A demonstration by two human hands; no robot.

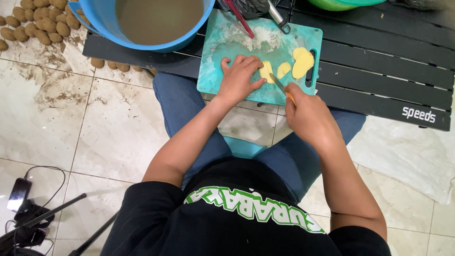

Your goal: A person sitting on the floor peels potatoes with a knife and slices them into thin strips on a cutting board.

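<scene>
Potato piece (266, 71) under left hand (238, 78), knife (280, 87) gripped in right hand (308, 116), murky-water blue basin (194, 28) nearby.

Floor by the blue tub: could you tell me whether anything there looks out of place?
Yes. Unpeeled potatoes lie loose on the tiled floor beside the blue tub, some under the black table, and brown muddy smears stain the tiles.

Blue tub (104, 21) cut off by the top edge at upper left. Green bowl (339, 4) at top right barely in frame. Knife (279, 85) handle hidden inside the right hand (308, 116). Potato piece (265, 71) partly covered by left hand (237, 78) fingertips.
</scene>
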